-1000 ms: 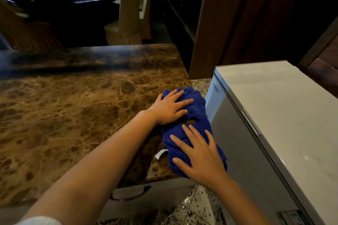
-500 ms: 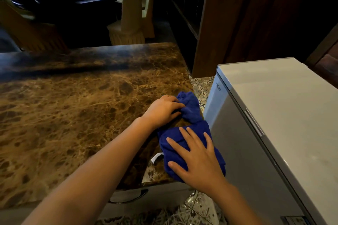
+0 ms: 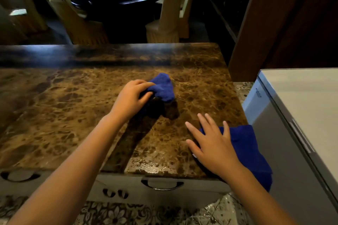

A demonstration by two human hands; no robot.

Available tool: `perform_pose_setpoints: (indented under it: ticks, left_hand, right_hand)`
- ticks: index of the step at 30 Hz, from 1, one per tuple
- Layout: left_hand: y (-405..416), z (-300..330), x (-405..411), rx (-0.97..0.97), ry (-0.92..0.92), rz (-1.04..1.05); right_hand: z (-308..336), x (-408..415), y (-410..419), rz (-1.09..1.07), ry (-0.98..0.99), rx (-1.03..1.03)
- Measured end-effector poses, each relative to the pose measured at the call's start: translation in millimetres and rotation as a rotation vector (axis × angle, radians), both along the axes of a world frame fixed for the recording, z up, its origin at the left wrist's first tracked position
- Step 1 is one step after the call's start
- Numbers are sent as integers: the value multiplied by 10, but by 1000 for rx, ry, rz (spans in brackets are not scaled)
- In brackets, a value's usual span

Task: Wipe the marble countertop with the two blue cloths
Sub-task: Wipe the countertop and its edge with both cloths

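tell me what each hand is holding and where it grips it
The left hand clutches a bunched blue cloth at its near end. The right hand grips nothing; it presses flat on a second blue cloth at the brown marble countertop corner.

Dim room, glare on marble countertop (image 3: 142, 166), dark arm shadows, wide-angle edge bending, soft blur

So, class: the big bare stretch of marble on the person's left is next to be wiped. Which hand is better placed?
Left. The left hand grips a bunched blue cloth mid-counter, nearest that stretch; the right hand presses its cloth flat at the right edge.
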State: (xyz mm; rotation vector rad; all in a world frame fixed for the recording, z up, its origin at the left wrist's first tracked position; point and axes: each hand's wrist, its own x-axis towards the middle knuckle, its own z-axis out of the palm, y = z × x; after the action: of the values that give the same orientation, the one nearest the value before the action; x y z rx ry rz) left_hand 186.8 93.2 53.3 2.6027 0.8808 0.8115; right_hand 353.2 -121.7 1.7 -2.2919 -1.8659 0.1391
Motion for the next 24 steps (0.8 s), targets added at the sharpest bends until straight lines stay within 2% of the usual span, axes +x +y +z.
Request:
perform_pose_setpoints:
  ticks: [7, 10, 13, 18, 20, 22, 24]
  left_hand:
    - [383, -222, -1052, -74, 79, 189]
    - [397, -445, -1172, -118, 189, 148]
    - [422, -550, -1244, -174, 312, 202]
    - [505, -548, -1250, -107, 193, 81]
    - [506, -611, -1243, -109, 287, 48]
    - [560, -676, -1232, -75, 458, 47]
    - [705, -641, -1187, -141, 612, 35]
  right_hand:
    - [-123, -2, 20, -32, -82, -116]
    - [-102, -26, 40, -41, -86, -116]
    - [-57, -33, 40, -28, -59, -124]
    - [-48, 51, -132, -144, -148, -131]
    - [-90, 56, -179, -183, -136, -195]
    - [-112, 39, -180, -191, -120, -193]
    - [-113, 27, -173, -190, -119, -181]
